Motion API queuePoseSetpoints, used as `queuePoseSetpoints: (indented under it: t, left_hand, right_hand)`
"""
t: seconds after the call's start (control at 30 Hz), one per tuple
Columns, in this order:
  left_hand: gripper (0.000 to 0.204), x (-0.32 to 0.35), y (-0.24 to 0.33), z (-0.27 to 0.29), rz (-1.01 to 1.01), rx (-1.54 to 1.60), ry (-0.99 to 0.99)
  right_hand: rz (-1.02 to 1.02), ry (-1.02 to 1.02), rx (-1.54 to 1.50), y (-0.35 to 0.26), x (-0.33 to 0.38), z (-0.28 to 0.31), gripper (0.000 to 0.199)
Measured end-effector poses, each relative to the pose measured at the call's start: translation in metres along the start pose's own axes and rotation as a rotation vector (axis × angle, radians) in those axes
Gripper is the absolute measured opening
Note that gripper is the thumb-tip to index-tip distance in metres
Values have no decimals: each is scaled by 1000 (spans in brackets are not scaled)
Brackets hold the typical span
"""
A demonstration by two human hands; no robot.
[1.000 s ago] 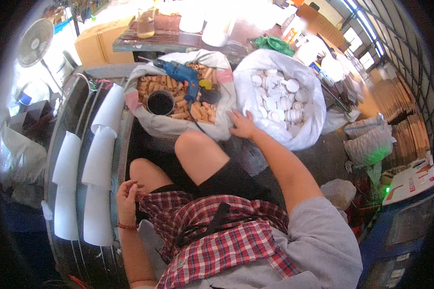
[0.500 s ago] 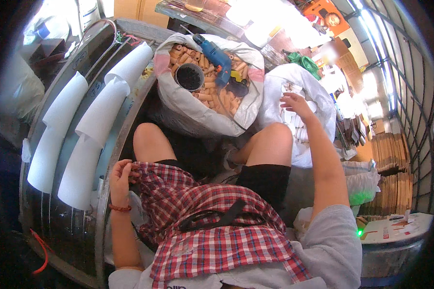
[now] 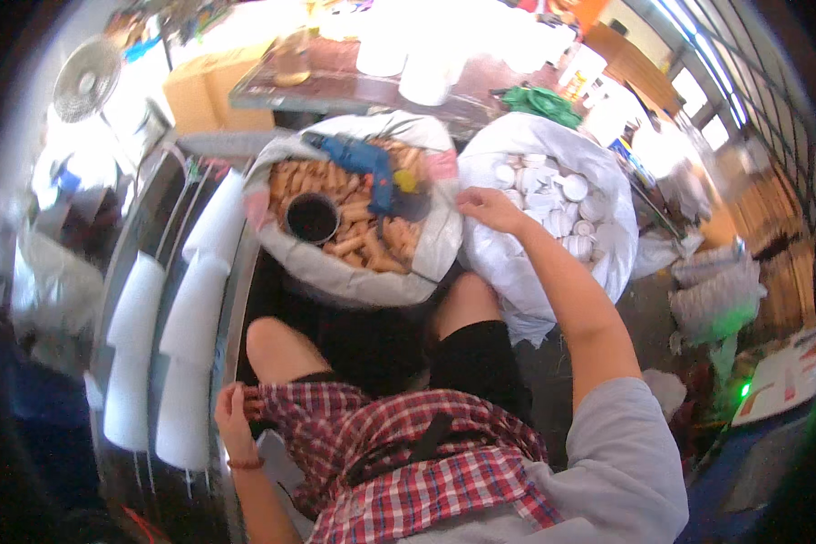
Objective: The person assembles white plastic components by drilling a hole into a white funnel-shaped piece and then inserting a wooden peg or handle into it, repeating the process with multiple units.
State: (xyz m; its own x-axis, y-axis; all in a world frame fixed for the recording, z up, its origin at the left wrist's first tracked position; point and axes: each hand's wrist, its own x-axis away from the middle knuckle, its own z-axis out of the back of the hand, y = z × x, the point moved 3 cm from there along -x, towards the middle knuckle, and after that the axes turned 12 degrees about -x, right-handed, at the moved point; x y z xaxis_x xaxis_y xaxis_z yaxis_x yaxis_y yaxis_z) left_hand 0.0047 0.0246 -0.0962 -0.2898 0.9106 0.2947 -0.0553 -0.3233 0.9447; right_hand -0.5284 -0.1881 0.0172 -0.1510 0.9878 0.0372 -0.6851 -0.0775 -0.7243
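Note:
My left hand (image 3: 236,419) is low on the left, fingers curled at the edge of the red plaid cloth (image 3: 331,426) over my lap. It seems to pinch that edge. My right hand (image 3: 491,209) reaches forward to where two sacks meet. Its fingers are drawn together at the left rim of the white sack (image 3: 480,249), seemingly gripping it, though blur softens the fingertips. Inside lie many small white round pieces (image 3: 571,188). The other sack (image 3: 354,286) holds tan cylinders (image 3: 354,240), a blue power drill (image 3: 372,168) and a dark-filled cup (image 3: 312,218).
Rolled white sheets (image 3: 134,363) lie along a long trough-like frame (image 3: 127,272) at my left. Beyond the sacks stands a table (image 3: 335,91) with white items and a green bag (image 3: 544,104). Stacked cardboard (image 3: 771,213) and a wrapped bundle (image 3: 716,295) are at the right.
My right hand has moved from above the white pieces leftward to the sack's rim, and its fingers have drawn together. The view has shifted upward. My left hand stays by the plaid cloth.

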Motion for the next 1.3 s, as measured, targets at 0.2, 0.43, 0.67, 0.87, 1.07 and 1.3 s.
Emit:
queuePoseSetpoints:
  t: [0.2,0.43,0.67,0.87,1.07,1.3]
  left_hand:
    - [18,-27,56,-57,-113,-63,-155]
    - [16,-68,157,-207,-267,-329,-520]
    - [19,-123,257,-370,-670,-596,-745]
    - [24,-143,333,-514,-872,-586,-841]
    - [39,-133,391,-636,-1134,-716,-780]
    - [53,-138,420,-807,-1318,-932,-755]
  right_hand:
    - [97,116,-165,29,6,28,31]
    - [87,223,-241,35,13,77,28]
    - [189,336,-219,44,-4,183,20]
    - [108,429,-305,76,-29,261,17]
    - [240,401,-220,89,-33,327,14]
    - [-5,648,-574,193,13,438,16]
